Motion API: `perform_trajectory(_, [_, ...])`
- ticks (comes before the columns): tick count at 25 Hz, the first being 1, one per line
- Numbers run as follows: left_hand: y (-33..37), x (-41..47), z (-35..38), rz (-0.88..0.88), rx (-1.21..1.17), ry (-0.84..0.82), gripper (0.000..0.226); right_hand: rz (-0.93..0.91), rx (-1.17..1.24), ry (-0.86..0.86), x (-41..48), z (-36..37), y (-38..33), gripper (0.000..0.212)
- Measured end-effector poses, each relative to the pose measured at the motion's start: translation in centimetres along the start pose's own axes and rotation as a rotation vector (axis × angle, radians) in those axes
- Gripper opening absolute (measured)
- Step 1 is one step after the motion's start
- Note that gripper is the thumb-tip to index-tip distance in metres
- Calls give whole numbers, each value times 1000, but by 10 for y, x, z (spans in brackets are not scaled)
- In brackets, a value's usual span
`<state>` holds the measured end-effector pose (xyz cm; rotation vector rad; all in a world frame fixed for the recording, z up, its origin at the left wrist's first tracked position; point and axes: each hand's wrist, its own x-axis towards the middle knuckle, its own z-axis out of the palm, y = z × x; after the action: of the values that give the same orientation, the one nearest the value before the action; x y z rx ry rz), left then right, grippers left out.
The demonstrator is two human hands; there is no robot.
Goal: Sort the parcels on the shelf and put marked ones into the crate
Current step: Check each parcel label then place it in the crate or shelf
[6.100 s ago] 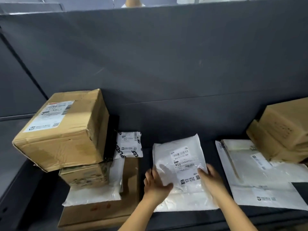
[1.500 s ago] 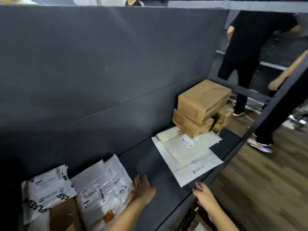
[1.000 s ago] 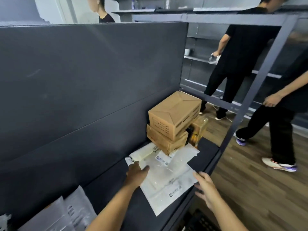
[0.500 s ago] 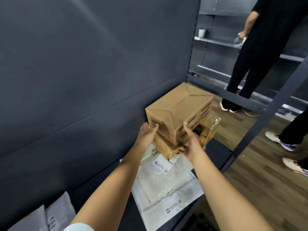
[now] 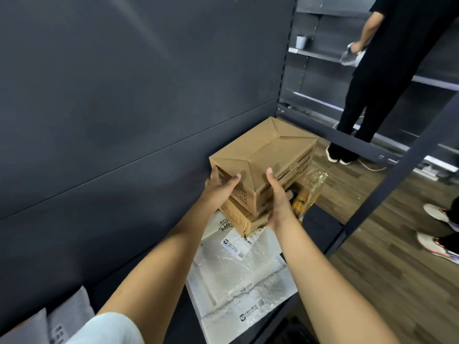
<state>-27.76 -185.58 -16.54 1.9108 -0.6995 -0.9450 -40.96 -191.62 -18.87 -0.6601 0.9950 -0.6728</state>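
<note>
A brown cardboard box sits on top of a flatter brown box at the right end of the dark shelf. My left hand grips the top box at its near left corner, thumb on the top face. My right hand clasps its near right corner, fingers wrapped under the edge. White bubble mailers with printed labels lie flat in front of the boxes, partly under them. No crate is in view.
A clear plastic packet with yellow contents leans against the boxes' right side. More white parcels lie at the lower left. The shelf's corner post stands at the right. People stand on the wooden floor beyond; a shoe is close.
The view swung from the left parcels to the shelf's right end. Both hands left the mailers, reached the stacked boxes, and now clasp the top box more tightly at its near corners.
</note>
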Motion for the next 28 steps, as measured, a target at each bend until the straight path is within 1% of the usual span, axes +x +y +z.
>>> perform_trajectory(2, [2,6,-3,2,12,13,89,-8,-15,-82,-1,4,-4,74])
perform_trajectory(3, [2,7,-3,-5,-7,20,92,-13,-20,-84,-1,4,-3,71])
perform_trajectory(5, [0,4,0,-23,-38,41,95,-34,-11,-18,1,3,-3,83])
perform_trajectory(6, [0,1,1,-21,-18,53,93,-35,12,32,1,3,-4,90])
perform_trajectory(9, [5,-6,-4,-37,155,62,91,-11,61,113,-4,5,-4,101])
perform_trajectory(11, [9,-18,-13,-43,234,71,94,-101,20,152,-19,6,2,111])
perform_trajectory(13, [12,-36,-28,-54,275,90,95,-267,-140,142,-43,5,10,115])
perform_trajectory(15, [18,-55,-47,-8,269,71,101,-429,-375,149,-70,4,16,119])
perform_trajectory(17, [27,-78,-74,108,110,-33,116,-566,-610,136,-99,11,16,124])
perform_trajectory(18, [33,-92,-89,167,18,-81,120,-631,-712,125,-113,18,14,126])
perform_trajectory(20, [41,-121,-119,257,-96,-117,113,-740,-874,126,-139,33,10,126])
perform_trajectory(21, [42,-135,-133,286,-132,-108,108,-791,-933,127,-151,41,9,126])
perform_trajectory(23, [40,-158,-157,315,-177,-59,114,-920,-1038,132,-173,53,9,128])
perform_trajectory(25, [39,-177,-179,318,-143,15,122,-1018,-1143,157,-188,59,10,129])
perform_trajectory(27, [39,-194,-202,345,-129,63,120,-1110,-1266,134,-203,59,18,128])
perform_trajectory(28, [39,-199,-213,365,-122,61,117,-1174,-1329,109,-210,57,21,127])
